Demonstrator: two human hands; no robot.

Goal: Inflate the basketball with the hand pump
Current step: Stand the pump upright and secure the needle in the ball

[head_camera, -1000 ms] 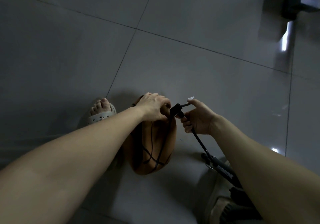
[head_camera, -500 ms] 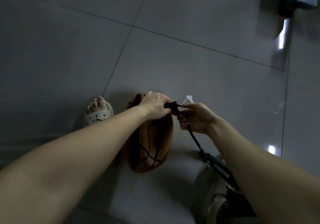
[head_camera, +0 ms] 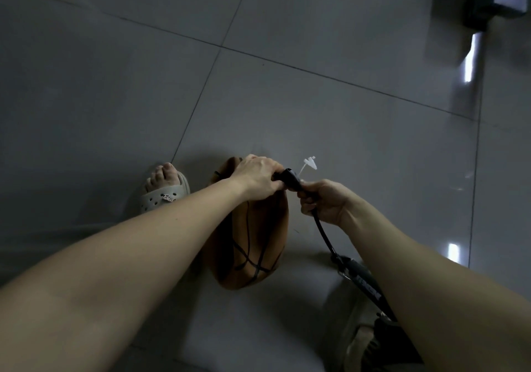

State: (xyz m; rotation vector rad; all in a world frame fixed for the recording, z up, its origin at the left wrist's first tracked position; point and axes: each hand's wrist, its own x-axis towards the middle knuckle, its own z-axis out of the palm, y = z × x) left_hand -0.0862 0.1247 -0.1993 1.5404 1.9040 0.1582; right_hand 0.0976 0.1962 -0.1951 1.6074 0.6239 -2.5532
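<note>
We stretch both bare forearms forward and down, so that they draw together near the middle. Our left hand [head_camera: 258, 177] lies knuckles up, its fingers curled down about the tip of the nozzle [head_camera: 290, 180]. Our right hand [head_camera: 324, 199], just beside it and a little apart, is turned palm inward, fingers and thumb wrapped round the hose [head_camera: 322, 232], the wrist slightly bent.

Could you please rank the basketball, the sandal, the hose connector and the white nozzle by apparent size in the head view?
1. basketball, clearly largest.
2. sandal, much smaller.
3. hose connector and white nozzle: both small and alike, the connector partly covered, so I leave them tied.
</note>
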